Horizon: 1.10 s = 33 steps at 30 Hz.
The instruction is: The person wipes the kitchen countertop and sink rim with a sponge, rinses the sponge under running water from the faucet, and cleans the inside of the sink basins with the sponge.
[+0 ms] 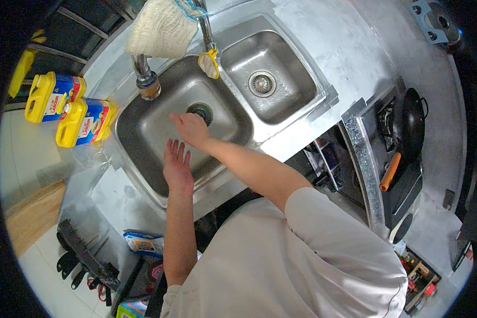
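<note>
Over the larger stainless steel sink basin [143, 131], both my hands hang in the air. My left hand [178, 171] is empty, its fingers slightly apart and pointing towards the faucet. Just beyond it, my right hand [191, 129] is bent at the wrist and partly covers the dark drain [202, 111]. The fingers of that hand are folded out of sight, so their position is unclear; nothing shows in it. A chrome faucet [142, 71] with a wide end piece points down into the basin. Above it hangs a cream cloth [163, 30] with blue edging.
A smaller basin [290, 75] with a strainer adjoins on the right. Yellow detergent jugs [87, 123] stand at the left. A yellow-edged scrubbing pad [209, 63] hangs between the basins. A black wok [413, 123] with an orange handle sits on the stove. Knives [73, 270] hang at lower left.
</note>
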Tool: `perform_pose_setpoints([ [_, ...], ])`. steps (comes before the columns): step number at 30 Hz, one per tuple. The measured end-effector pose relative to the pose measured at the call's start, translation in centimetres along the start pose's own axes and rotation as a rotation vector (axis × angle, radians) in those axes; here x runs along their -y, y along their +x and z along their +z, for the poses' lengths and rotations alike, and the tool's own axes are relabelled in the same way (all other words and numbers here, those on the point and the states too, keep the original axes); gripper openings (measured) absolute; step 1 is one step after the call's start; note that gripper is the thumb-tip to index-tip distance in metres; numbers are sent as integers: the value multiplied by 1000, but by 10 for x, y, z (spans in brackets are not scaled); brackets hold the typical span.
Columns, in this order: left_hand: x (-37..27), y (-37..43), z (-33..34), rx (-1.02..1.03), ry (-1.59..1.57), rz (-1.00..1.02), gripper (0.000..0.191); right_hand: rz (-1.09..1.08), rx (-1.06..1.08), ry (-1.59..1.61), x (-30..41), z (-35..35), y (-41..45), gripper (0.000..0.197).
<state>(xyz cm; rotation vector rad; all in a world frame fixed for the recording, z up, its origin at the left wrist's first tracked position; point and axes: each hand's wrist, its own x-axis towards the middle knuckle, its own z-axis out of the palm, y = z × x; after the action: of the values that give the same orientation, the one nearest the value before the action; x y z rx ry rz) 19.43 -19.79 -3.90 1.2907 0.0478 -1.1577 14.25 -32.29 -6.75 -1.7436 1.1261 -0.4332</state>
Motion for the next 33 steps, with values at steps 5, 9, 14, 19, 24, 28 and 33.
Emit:
perform_pose_setpoints([
  [5,2,2,10,-31,29,36,55,-180,23,-56,-6,14,-5,52],
  [9,-1,5,12,-65,4,16,47,-183,167,-32,7,20,-11,44],
  [14,-6,0,21,-71,-35,59,49,-182,142,-43,21,18,-12,53],
  [19,-13,-4,19,-38,-29,159,49,-403,115,-103,50,6,-8,50],
  [24,-13,-10,6,-112,129,346,57,-14,325,301,83,-36,3,40],
  [28,-31,-13,12,-200,213,294,55,-191,331,-546,-37,-11,21,35],
  [33,-98,-10,36,21,608,635,51,-59,250,-168,-19,-55,-17,30],
])
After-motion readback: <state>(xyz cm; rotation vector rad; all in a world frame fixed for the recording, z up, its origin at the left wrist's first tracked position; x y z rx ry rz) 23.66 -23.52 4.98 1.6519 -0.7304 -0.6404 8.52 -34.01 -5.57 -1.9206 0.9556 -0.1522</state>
